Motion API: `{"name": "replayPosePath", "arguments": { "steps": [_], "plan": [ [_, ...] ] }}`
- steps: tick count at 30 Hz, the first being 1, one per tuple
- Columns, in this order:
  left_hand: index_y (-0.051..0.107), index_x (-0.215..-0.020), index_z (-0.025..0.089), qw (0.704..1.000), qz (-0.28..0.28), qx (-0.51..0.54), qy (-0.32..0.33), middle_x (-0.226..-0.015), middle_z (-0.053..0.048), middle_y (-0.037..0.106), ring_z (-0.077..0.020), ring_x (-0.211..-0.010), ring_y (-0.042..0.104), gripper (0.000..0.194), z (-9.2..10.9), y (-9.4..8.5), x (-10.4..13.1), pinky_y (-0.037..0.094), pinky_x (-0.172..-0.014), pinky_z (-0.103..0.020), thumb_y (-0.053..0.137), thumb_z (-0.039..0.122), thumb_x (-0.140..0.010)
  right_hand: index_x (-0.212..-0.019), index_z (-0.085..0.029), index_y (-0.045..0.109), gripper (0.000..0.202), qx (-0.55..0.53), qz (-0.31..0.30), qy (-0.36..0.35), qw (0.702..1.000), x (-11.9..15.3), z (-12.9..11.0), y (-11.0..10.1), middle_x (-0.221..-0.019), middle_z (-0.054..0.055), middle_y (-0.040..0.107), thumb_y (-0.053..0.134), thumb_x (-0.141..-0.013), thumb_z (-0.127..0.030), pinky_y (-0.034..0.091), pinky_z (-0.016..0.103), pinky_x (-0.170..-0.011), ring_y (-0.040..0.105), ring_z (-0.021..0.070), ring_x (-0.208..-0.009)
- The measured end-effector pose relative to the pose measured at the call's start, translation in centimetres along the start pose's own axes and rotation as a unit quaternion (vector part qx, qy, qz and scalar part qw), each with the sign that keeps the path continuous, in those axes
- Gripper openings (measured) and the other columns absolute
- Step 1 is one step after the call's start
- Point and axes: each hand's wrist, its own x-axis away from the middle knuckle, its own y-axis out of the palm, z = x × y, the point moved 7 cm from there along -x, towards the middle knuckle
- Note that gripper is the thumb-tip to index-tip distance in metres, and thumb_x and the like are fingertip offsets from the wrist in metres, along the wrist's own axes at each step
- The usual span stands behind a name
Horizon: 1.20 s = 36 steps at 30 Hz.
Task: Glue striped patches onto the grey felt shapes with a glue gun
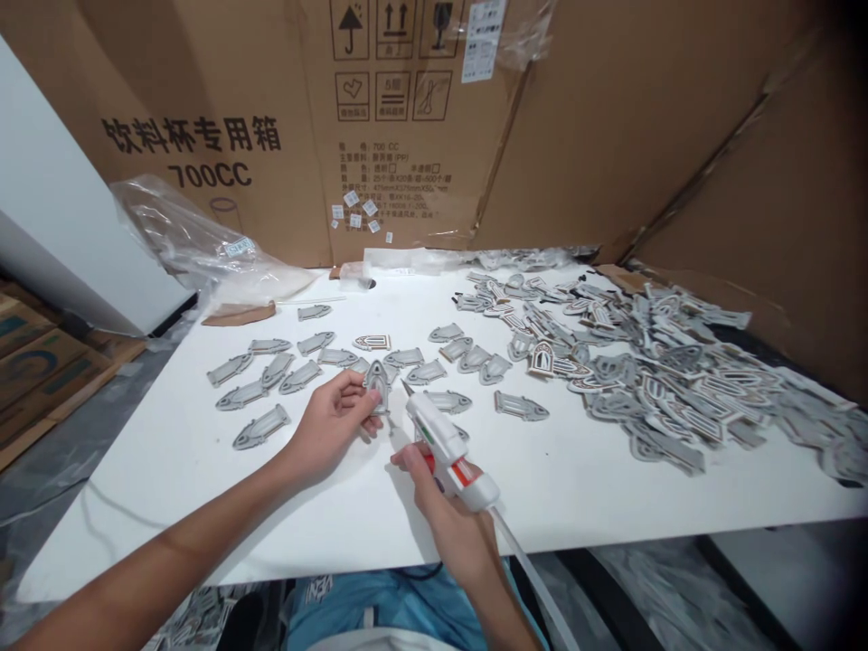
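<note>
Left hand [332,420] pinches a small flat cutout [377,383] by its lower edges just above the desk [597,479], right hand [456,529] closed round a glue gun [448,448], nozzle just beside it; piece looks light, thin, bendable.

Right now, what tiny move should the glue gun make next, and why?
Probably tip the glue gun nozzle a little left onto the grey piece. The left hand holds that piece up, the right hand grips the gun, and its tip sits just beside the piece, not touching.
</note>
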Motion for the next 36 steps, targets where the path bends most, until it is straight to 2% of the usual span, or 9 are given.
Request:
{"name": "replayPosePath", "arguments": {
  "steps": [5,11,19,29,32,36],
  "plan": [
    [0.064,-0.106,0.018,1.0,0.018,-0.017,0.004,-0.084,0.0,0.07,-0.013,-0.064,0.072,0.043,-0.3,-0.2,-0.1,0.062,-0.062,-0.024,0.085,0.054,-0.093,-0.083,-0.022,0.086,0.045,-0.001,-0.031,-0.028,0.999,-0.2,-0.6,0.7,-0.063,0.003,0.068,0.073,-0.096,-0.064,0.043,0.033,-0.057,0.054,0.0198,-0.054],
    [0.063,-0.107,0.019,1.0,0.002,-0.019,0.015,-0.079,0.002,0.067,-0.013,-0.063,0.071,0.039,-0.7,0.0,0.1,0.061,-0.062,-0.024,0.081,0.052,-0.096,-0.086,-0.019,0.083,0.048,-0.002,-0.054,-0.054,0.997,-0.6,0.1,1.1,-0.077,0.008,0.078,0.07,-0.1,-0.063,0.051,0.033,-0.067,0.07,0.0257,-0.073],
    [0.062,-0.107,0.019,0.999,-0.013,-0.032,0.021,-0.077,0.002,0.066,-0.0134,-0.063,0.071,0.037,-0.7,0.1,0.3,0.061,-0.062,-0.024,0.079,0.051,-0.099,-0.084,-0.019,0.079,0.05,0.032,-0.067,-0.079,0.994,-0.8,0.2,1.5,-0.08,0.008,0.081,0.063,-0.106,-0.061,0.048,0.033,-0.072,0.075,0.0247,-0.076],
    [0.061,-0.107,0.019,1.0,-0.012,-0.014,0.021,-0.077,0.003,0.066,-0.0129,-0.06,0.071,0.041,-0.2,0.1,0.5,0.06,-0.057,-0.023,0.082,0.052,-0.096,-0.068,-0.022,0.067,0.049,0.039,-0.054,-0.086,0.994,-1.0,1.0,1.5,-0.064,0.004,0.072,0.063,-0.106,-0.053,0.047,0.032,-0.066,0.07,0.0221,-0.064],
    [0.061,-0.107,0.02,1.0,-0.011,-0.016,0.024,-0.075,0.004,0.065,-0.0131,-0.058,0.071,0.041,-0.1,0.1,0.5,0.059,-0.055,-0.023,0.082,0.052,-0.096,-0.065,-0.022,0.063,0.048,0.041,-0.051,-0.089,0.994,-0.9,1.0,1.5,-0.058,0.002,0.065,0.064,-0.104,-0.051,0.044,0.031,-0.061,0.062,0.0197,-0.057],
    [0.06,-0.106,0.02,0.999,-0.01,-0.018,0.029,-0.074,0.004,0.064,-0.0128,-0.057,0.07,0.039,-0.1,0.0,0.6,0.058,-0.055,-0.023,0.082,0.051,-0.097,-0.062,-0.025,0.053,0.05,0.035,-0.044,-0.093,0.994,-0.9,0.7,1.5,-0.05,-0.003,0.049,0.066,-0.103,-0.049,0.039,0.031,-0.056,0.047,0.016,-0.051]
  ]
}}
